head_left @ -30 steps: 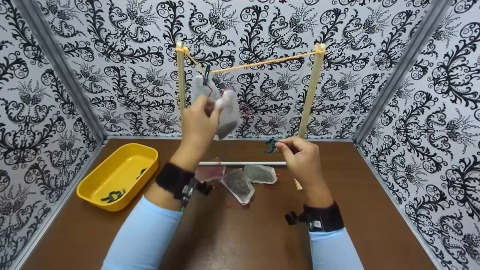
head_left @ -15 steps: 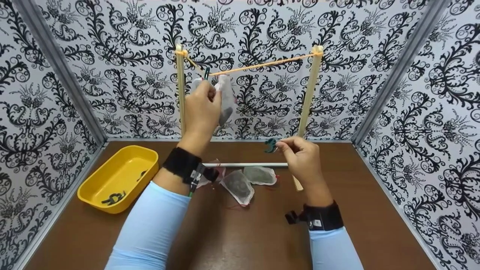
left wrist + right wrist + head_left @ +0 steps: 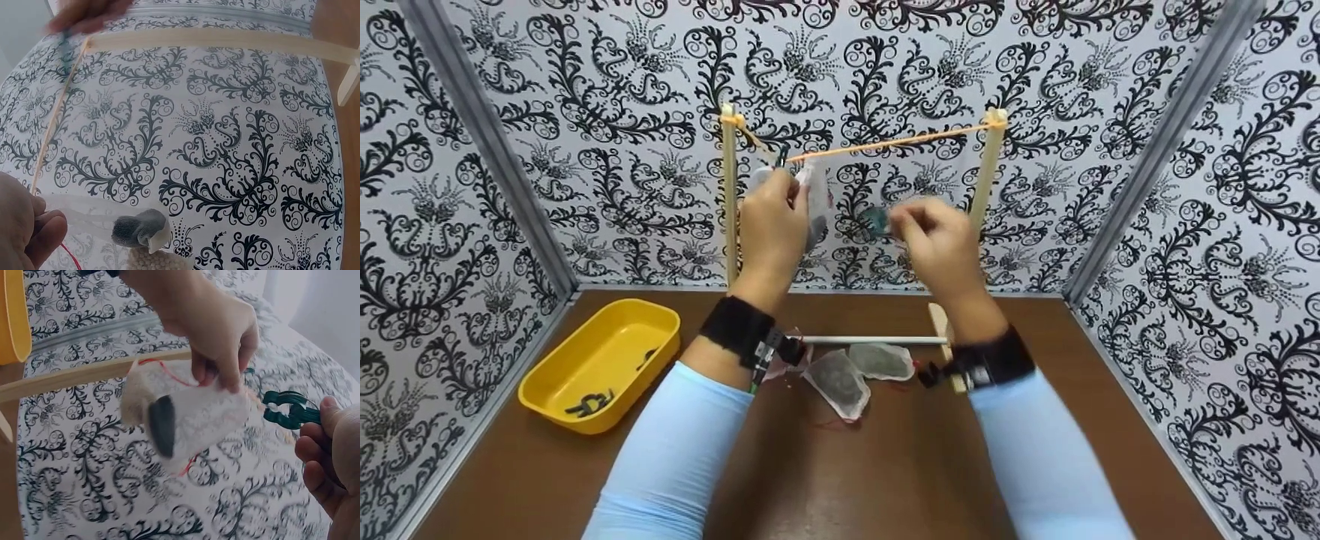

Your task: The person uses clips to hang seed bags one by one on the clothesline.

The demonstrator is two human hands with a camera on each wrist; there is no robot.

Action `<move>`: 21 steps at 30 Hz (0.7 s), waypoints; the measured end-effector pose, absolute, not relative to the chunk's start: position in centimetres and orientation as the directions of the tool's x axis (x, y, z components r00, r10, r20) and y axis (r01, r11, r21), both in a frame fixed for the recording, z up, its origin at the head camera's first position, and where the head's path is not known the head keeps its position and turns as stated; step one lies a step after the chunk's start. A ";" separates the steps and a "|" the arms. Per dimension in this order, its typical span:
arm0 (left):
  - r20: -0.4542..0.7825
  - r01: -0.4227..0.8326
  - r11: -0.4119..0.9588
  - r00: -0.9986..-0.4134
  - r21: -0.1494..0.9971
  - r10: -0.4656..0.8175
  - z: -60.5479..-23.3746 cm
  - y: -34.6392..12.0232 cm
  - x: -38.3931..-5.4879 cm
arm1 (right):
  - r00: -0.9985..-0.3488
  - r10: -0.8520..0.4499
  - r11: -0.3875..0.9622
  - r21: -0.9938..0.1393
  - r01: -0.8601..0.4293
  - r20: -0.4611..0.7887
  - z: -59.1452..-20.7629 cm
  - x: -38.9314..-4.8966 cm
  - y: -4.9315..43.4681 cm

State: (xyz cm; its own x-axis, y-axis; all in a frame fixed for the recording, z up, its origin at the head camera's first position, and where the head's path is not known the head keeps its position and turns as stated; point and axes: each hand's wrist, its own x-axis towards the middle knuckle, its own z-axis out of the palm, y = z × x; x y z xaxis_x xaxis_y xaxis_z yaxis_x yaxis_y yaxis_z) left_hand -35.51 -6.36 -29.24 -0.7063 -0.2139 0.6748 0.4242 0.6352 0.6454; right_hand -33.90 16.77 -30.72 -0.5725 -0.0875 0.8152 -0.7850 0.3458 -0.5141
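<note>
My left hand (image 3: pixel 775 225) pinches the top of a white mesh drawstring bag (image 3: pixel 208 416) with dark contents, holding it up at the orange string (image 3: pixel 885 142). Behind it hangs a second bag (image 3: pixel 134 402) with beige pellets, and a dark green clip (image 3: pixel 781 156) sits on the string just above my left fingers. Between thumb and fingers, my right hand (image 3: pixel 941 240) grips a green clothespin (image 3: pixel 284 418). The clothespin's jaws point at the bag's top edge in the right wrist view, a short way from it.
Two wooden posts (image 3: pixel 730 202) carry the string, with a white rod (image 3: pixel 877 340) low between them. On the table lie several mesh bags (image 3: pixel 838 382). At left, a yellow tray (image 3: pixel 611 345) contains several dark clips (image 3: pixel 589 405). Patterned walls stand behind and beside.
My left hand has raised the bag to the string beside the hanging one. My right hand, low and still before, has moved up and toward the string with the clothespin.
</note>
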 end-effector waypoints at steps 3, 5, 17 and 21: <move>0.672 0.423 0.638 -0.711 0.643 -0.206 -29.2 -6.1 -35.6 | -0.580 -0.098 0.389 -0.505 -0.770 0.809 -26.9 -35.1 15.2; 0.675 0.425 0.642 -0.711 0.638 -0.200 -29.1 -5.8 -35.6 | -0.604 -0.106 0.432 -0.510 -0.744 0.790 -24.6 -35.9 14.3; 0.729 0.459 0.670 -0.659 0.583 -0.183 -29.3 -5.6 -36.0 | -0.725 -0.258 0.745 -0.346 -0.571 0.639 -19.8 -40.2 11.0; 0.728 0.449 0.663 -0.652 0.598 -0.215 -29.5 -6.2 -35.8 | -0.730 -0.326 0.729 -0.332 -0.598 0.601 -20.0 -40.5 10.0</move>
